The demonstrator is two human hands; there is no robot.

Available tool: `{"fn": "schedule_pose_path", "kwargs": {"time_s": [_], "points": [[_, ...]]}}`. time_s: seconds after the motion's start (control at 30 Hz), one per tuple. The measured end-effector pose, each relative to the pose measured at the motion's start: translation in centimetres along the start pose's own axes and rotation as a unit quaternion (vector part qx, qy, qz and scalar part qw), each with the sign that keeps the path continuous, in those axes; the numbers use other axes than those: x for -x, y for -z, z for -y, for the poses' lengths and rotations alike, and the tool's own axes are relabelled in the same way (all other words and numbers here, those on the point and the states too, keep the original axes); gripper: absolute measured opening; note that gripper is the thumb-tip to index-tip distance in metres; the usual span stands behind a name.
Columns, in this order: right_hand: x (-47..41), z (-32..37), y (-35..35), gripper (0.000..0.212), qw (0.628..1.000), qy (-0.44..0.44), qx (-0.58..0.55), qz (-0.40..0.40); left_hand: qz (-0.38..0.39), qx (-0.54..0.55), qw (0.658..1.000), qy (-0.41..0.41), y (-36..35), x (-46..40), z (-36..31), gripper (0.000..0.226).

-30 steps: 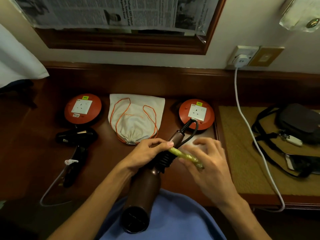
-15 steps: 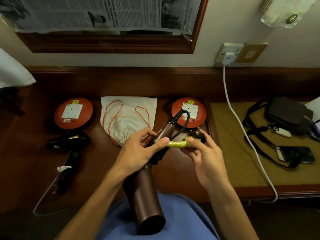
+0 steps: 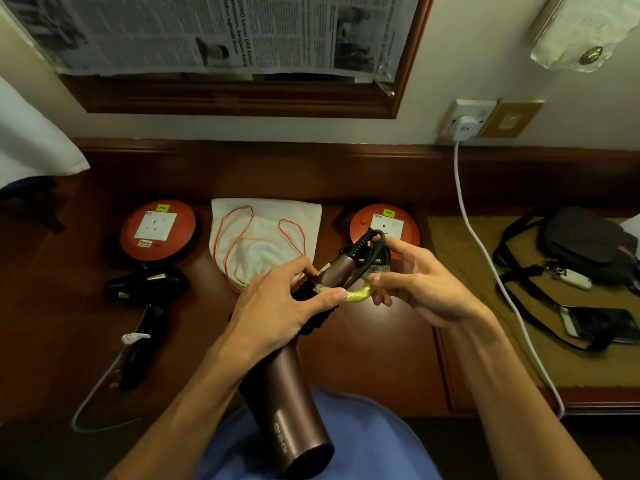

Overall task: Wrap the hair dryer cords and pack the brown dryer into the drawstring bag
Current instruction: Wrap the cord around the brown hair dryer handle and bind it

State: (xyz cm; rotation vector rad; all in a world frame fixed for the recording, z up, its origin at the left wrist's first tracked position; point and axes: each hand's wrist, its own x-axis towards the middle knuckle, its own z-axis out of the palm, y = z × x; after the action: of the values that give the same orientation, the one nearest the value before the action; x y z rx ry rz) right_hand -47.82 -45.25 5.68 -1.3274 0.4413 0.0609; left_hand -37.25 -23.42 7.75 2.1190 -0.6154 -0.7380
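Note:
The brown hair dryer (image 3: 287, 414) lies slanted over my lap, its barrel toward me and its handle pointing away. Its black cord (image 3: 374, 249) is wound around the handle. My left hand (image 3: 277, 306) grips the wrapped handle, thumb pressing one end of a yellow-green tie (image 3: 358, 294). My right hand (image 3: 422, 282) pinches the tie's other end beside the plug. The white drawstring bag (image 3: 263, 233) with orange cord lies flat on the desk behind my hands. A black hair dryer (image 3: 145, 289) rests at the left with a white cord (image 3: 100, 382).
Two round red socket reels (image 3: 157, 230) (image 3: 388, 223) flank the bag. A white cable (image 3: 485, 258) runs from the wall plug (image 3: 465, 128) across a woven mat (image 3: 485, 323). A dark pouch (image 3: 585, 244), a strap, a white fob and a phone (image 3: 602, 325) lie at the right.
The tie swung from pointing toward me to lying level between both hands. My right hand went from spread over it to pinching its end near the plug. The dryer rose slightly.

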Motion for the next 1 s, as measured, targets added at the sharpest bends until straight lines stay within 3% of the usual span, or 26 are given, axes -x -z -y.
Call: {"fn": "schedule_pose_path", "kwargs": {"time_s": [0.13, 0.4, 0.57, 0.9, 1.0], "points": [[-0.4, 0.7, 0.3, 0.045, 0.999, -0.009, 0.031, 0.016, -0.022, -0.036, 0.999, -0.007, -0.1, -0.1, 0.4, 0.048], [-1.0, -1.9, -0.7, 0.040, 0.994, 0.028, -0.096, -0.049, -0.074, -0.094, 0.993, 0.022, -0.5, -0.3, 1.6, 0.058], [-1.4, -3.0, -0.9, 0.039, 0.992, 0.047, -0.108, -0.050, -0.081, -0.121, 0.988, 0.042, -0.3, -0.1, 1.9, 0.056], [-0.5, -4.6, -0.6, 0.038, 0.979, 0.027, -0.203, -0.001, -0.031, -0.001, 0.998, 0.062, -1.0, -0.3, 3.9, 0.055], [-0.5, -5.1, -0.1, 0.048, 0.977, 0.036, -0.206, 0.031, -0.022, 0.008, 0.998, 0.055, -1.4, -0.5, 4.4, 0.061]]}}
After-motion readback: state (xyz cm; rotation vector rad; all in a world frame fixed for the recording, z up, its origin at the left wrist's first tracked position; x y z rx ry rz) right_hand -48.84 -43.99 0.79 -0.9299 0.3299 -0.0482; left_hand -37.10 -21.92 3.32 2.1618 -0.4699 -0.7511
